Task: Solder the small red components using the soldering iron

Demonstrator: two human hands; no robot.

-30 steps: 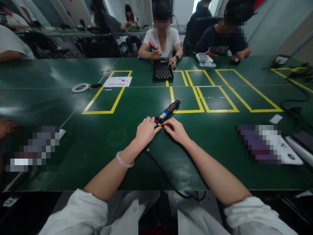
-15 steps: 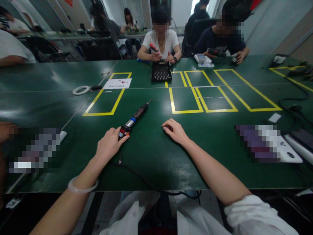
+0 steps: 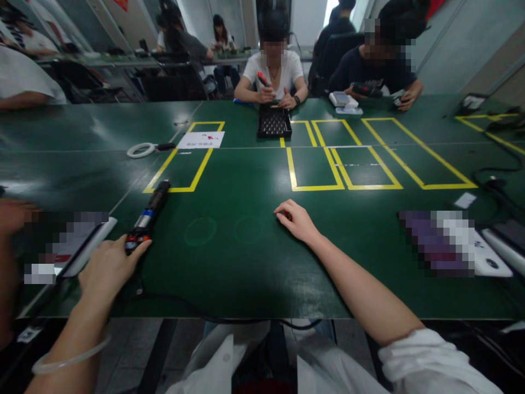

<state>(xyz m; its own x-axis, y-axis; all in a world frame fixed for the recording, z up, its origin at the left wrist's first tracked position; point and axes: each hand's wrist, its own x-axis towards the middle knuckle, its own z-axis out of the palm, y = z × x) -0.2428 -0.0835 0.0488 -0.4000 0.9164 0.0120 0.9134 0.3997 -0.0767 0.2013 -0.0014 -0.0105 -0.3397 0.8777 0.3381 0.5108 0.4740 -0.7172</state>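
Note:
Over at the left of the green table, my left hand [image 3: 107, 268] is closed around the rear end of an electric screwdriver [image 3: 145, 218]. The tool has a black front, a silver and blue middle and red-orange parts by my thumb; its tip points away toward a yellow taped outline. A black cord [image 3: 176, 298] trails from its rear end along the front edge. My right hand [image 3: 300, 223] rests on the table with its fingers curled together. Something small and dark reddish shows between those fingers, too hidden to name.
Pixelated flat objects lie at left and right, the right one by a white device [image 3: 492, 262]. A printed sheet [image 3: 202, 140] and a white ring with a black handle [image 3: 141, 150] lie farther back. Across the table, one person works over a black tray [image 3: 274, 121]; another holds a dark tool.
My left hand has carried the screwdriver from the table's middle to the left, away from my right hand, and its tip has swung leftward. The cord trails after it. My right hand stays put.

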